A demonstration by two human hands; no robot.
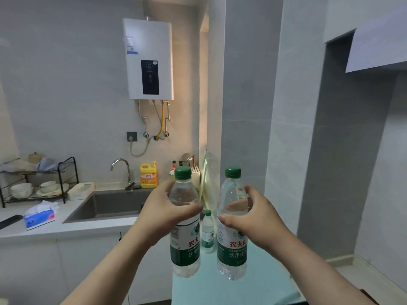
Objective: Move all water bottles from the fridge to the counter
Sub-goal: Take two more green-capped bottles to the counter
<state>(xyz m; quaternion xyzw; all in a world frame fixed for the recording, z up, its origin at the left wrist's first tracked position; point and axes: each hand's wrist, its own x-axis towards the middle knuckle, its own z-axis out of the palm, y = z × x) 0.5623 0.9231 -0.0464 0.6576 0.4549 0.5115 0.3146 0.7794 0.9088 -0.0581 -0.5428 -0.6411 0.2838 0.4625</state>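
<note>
Left hand (163, 209) round left bottle (185, 245), right hand (258, 220) round right bottle (231, 249)

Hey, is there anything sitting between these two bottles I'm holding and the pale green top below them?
Nothing visible lies under the left bottle or the right bottle. Only a small bottle stands on the pale green top, farther back, between the two.
</note>
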